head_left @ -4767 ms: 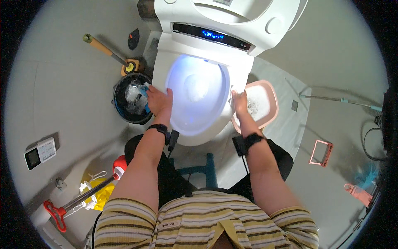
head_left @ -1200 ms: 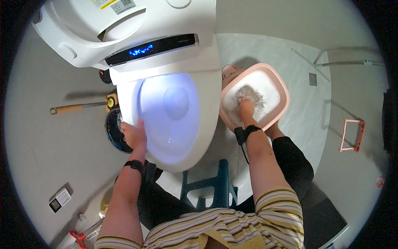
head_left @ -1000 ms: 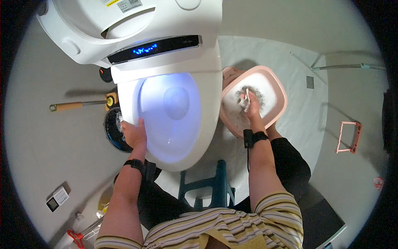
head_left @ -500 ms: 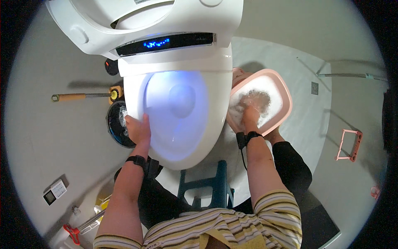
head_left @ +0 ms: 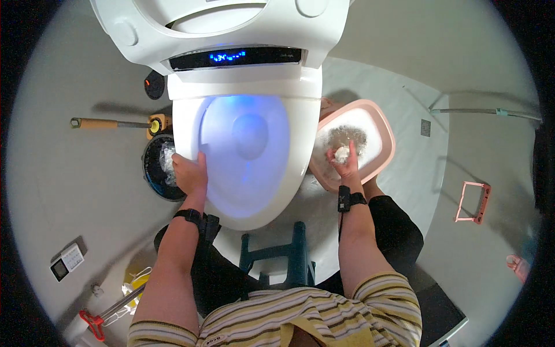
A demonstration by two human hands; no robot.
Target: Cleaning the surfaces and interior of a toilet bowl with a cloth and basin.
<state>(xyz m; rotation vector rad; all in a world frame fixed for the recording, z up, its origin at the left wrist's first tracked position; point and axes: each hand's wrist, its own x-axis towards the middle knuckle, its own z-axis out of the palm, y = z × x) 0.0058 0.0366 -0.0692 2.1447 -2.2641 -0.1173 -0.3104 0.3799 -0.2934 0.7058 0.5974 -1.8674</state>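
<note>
My left hand (head_left: 191,175) grips the left rim of the white toilet bowl (head_left: 296,156), thumb on the inner side and fingers over the outer edge. A bluish light fills the bowl. On the right, above the suds of a pink basin (head_left: 389,141), my right hand (head_left: 347,166) is turned palm up. Its fingers curl around a white foamy lump (head_left: 341,154); whether this is a cloth or only suds, I cannot make out. White foam (head_left: 370,124) covers most of the basin's water, with a greyish patch around the hand.
A black bin (head_left: 151,184) with clear plastic stands left of the toilet, beside a wooden-handled brush (head_left: 95,123). Between my knees is a dark green stool (head_left: 298,254). The raised toilet lid and seat (head_left: 324,34) rise at the back. A pink frame (head_left: 483,205) hangs at right.
My right hand has come up out of the suds and turned palm up, now with the white lump in it. My left hand stays on the toilet rim. The view has shifted slightly.
</note>
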